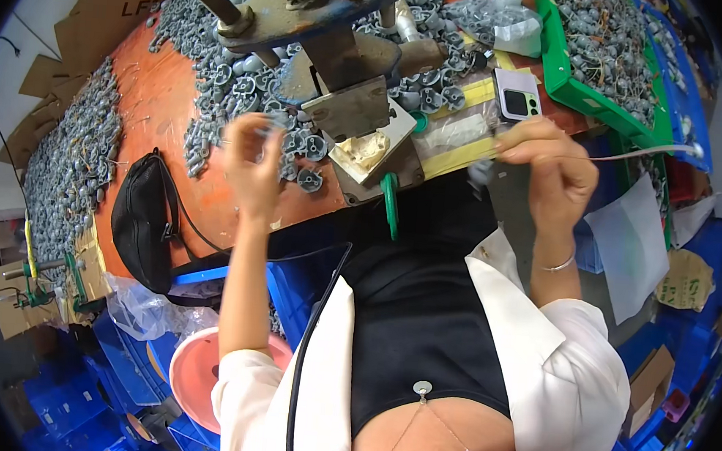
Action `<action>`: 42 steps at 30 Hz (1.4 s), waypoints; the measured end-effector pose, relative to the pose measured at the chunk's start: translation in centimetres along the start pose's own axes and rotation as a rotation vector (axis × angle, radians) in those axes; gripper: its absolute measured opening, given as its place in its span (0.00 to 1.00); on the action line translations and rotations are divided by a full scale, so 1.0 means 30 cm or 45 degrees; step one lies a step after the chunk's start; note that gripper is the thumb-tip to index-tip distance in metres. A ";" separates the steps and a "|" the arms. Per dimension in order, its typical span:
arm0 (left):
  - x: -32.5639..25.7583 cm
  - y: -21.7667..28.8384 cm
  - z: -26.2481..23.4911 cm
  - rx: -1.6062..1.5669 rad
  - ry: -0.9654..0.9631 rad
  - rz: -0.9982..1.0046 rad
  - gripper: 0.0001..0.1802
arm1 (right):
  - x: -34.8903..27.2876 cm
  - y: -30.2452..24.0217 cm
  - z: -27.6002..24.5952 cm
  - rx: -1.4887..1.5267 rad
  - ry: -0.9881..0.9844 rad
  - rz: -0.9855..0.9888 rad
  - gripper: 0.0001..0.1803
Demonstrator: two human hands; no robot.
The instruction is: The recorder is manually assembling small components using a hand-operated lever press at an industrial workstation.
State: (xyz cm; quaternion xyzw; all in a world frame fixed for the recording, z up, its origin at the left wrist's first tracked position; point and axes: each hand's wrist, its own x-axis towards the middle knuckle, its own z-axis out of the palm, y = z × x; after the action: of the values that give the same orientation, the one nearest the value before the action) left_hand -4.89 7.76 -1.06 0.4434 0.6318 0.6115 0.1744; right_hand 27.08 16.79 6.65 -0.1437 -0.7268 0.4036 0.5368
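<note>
My left hand is raised over the left part of the orange table, blurred, its fingers and thumb curled together. A small grey plastic part shows at its fingertips. To the right, my right hand pinches a thin brownish wire that runs off to the right. A blurred grey piece hangs just below those fingertips. Between the hands stands a worn metal press. At its base sits a pale block with a yellowish hollow, beside a green handle.
Heaps of grey plastic parts cover much of the orange table. A black bag lies at its left edge. A phone rests right of the press, near a green crate of wired grey parts. A pink basin stands below.
</note>
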 end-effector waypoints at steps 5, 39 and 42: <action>-0.160 0.011 0.193 0.063 -0.081 0.170 0.13 | -0.011 0.003 0.070 0.094 -0.109 0.115 0.13; -0.090 -0.110 -0.120 1.211 -0.139 0.157 0.48 | -0.069 -0.013 0.165 0.062 -0.412 0.155 0.14; -0.009 -0.111 -0.276 0.779 0.044 0.141 0.39 | -0.091 -0.040 0.159 0.119 -0.261 0.376 0.13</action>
State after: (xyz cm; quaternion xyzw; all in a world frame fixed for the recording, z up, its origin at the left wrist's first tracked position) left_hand -12.22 2.90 -2.63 0.4986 0.7643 0.4089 -0.0114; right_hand 24.13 12.22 5.25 -0.1821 -0.7292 0.5238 0.4010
